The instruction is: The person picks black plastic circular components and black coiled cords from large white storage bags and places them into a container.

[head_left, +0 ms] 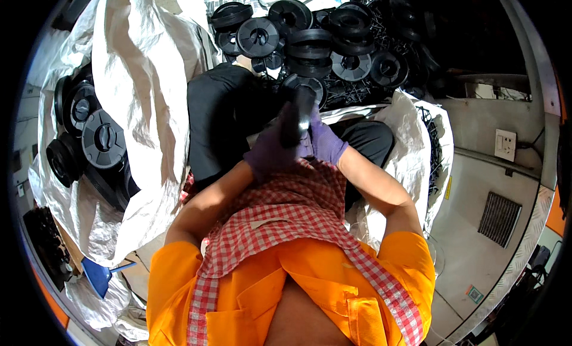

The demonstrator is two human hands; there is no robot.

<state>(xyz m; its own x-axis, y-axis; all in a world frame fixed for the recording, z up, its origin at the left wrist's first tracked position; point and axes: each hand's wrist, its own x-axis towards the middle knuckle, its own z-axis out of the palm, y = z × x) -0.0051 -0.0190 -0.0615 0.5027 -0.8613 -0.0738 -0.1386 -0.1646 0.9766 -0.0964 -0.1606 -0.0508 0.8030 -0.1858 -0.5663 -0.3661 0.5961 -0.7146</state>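
Several black discs [106, 138] | in white sack [141, 107] | hands [269, 152] [328, 144]: blurred black part [298, 116]

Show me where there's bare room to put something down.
Maybe the pale surface between the right-hand white sack and the slatted grille; I can't tell if it's floor or wall. Crowded: the pile of black round parts ahead, and the left-hand white sack, stuffed with more.

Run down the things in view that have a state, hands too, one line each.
Left hand: gloved, finger grip unclear
Right hand: gloved, finger grip unclear
Black part: held up edge-on, blurred
Round black parts: heaped loosely
Left white sack: open, black discs inside
Right white sack: open, thin black pieces inside
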